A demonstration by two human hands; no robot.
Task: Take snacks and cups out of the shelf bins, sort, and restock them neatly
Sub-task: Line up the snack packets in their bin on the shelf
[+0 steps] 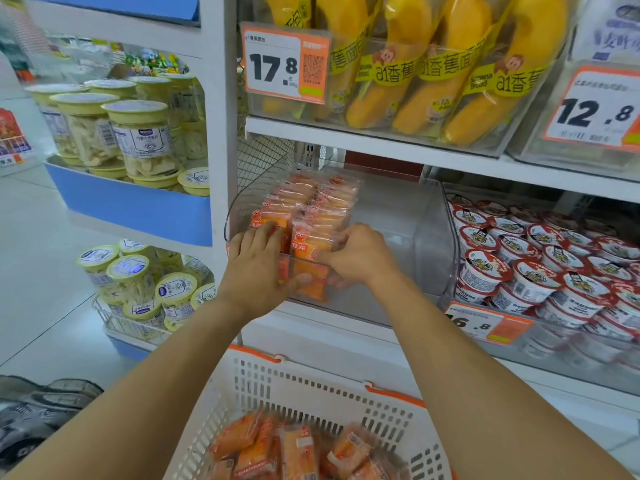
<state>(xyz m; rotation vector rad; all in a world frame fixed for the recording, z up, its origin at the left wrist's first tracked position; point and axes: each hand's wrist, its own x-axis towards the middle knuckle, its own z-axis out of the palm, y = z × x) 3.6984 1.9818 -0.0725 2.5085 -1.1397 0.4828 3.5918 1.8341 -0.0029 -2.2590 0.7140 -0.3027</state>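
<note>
Clear plastic bin (408, 216), glossy orange pkts (311, 209).

Lighting is bright, even and cool, apparently from overhead. Shadows are soft and faint. Mild glare shows on the clear bin (408, 216) wall and the pale floor (38, 237). Wide-angle distortion bends the shelf edge (381, 140) and frame borders. Corners are soft; the cups (540, 268) at right are slightly blurred.

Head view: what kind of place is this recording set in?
Most likely a shop's snack aisle: price tags clipped to clear shelf bins, rows of packaged cups, and a shopping basket holding orange snack packs.
</note>
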